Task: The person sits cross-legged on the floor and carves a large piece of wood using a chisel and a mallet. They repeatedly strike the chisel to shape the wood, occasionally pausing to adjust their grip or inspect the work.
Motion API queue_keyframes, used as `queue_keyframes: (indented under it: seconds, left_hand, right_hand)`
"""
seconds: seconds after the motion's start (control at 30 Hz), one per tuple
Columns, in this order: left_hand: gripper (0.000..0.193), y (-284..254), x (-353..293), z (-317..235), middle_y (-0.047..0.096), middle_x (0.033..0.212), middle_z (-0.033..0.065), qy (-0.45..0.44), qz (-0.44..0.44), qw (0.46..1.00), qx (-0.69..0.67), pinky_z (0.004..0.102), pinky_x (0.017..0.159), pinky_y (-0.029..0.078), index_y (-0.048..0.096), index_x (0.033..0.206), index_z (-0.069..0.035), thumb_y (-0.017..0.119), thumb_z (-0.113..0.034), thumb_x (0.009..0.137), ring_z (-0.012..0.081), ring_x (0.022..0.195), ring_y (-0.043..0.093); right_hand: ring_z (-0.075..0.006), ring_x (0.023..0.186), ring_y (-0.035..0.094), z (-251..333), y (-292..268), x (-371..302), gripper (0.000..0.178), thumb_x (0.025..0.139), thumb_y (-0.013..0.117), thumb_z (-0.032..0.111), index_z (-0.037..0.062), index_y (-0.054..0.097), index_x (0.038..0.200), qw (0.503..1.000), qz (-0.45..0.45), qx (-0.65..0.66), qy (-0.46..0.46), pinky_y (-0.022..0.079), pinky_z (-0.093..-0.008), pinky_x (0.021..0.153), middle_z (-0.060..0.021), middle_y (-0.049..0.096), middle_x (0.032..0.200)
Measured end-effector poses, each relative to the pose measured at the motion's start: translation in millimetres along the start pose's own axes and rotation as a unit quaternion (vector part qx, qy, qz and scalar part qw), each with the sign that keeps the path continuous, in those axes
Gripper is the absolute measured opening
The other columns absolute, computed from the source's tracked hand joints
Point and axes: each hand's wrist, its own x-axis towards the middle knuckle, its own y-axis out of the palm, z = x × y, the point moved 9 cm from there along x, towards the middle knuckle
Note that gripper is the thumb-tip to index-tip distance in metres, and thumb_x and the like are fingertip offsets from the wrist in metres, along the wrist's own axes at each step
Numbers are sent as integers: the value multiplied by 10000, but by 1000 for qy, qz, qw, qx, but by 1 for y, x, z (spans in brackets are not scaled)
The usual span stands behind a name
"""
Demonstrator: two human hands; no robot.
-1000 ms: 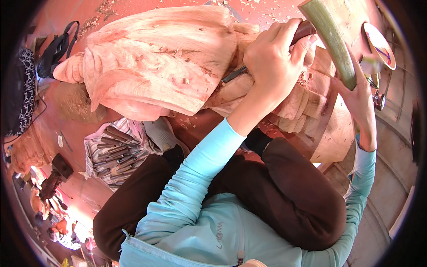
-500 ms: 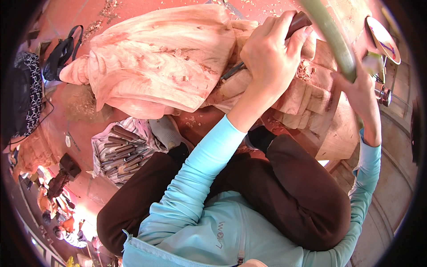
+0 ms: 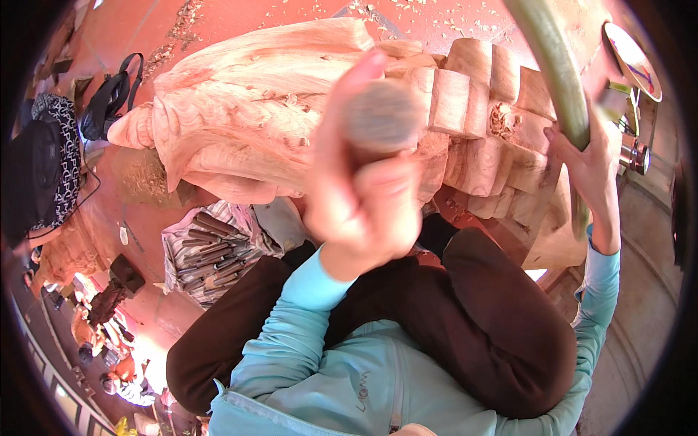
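My left hand is raised, blurred, in front of the carved wooden figure. Its fingers wrap round a carving chisel, whose round handle end faces up; the blade is hidden behind the hand. On the right, my right hand grips a long, pale green wooden club that reaches up past the top edge of the picture. The figure lies lengthwise across the floor, with draped folds at the left and blocky stepped shapes at the right. Wood chips sit in a hollow of the stepped part.
A striped cloth by my left knee holds several chisels. Black bags lie at the far left. A hat-like disc and a metal cup-like thing are at the right. Shavings litter the red tiled floor.
My left hand has lifted the chisel off the carving and moved left and nearer, turning the handle end upward. My right hand and the club have hardly moved.
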Motion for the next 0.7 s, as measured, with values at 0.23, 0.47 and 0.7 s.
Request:
queue_keyframes:
  seconds: [0.23, 0.47, 0.7]
  left_hand:
    - [284, 31, 0, 3, 566, 958, 84, -94, 358, 886, 279, 289, 516, 482, 586, 970, -35, 697, -251, 822, 166, 632, 583]
    - [302, -6, -74, 35, 210, 1439, 328, -63, 582, 633, 507, 339, 496, 530, 523, 879, -59, 727, -241, 751, 266, 597, 663]
    - [327, -5, -81, 32, 233, 1428, 331, -52, 593, 595, 540, 336, 478, 523, 507, 844, -50, 714, -288, 760, 233, 526, 635]
  right_hand:
    - [-56, 537, 465, -50, 2, -2, 396, 803, 636, 81, -7, 535, 1175, 978, -6, 167, 127, 393, -212, 489, 4, 531, 695]
    - [-65, 514, 450, -56, 6, 1, 291, 793, 641, 110, -14, 556, 1042, 963, 10, 227, 145, 384, -213, 489, -5, 511, 681]
    - [-80, 550, 485, -69, 8, -7, 465, 803, 653, 126, 27, 487, 1226, 954, 58, 232, 182, 403, -228, 511, -4, 518, 738]
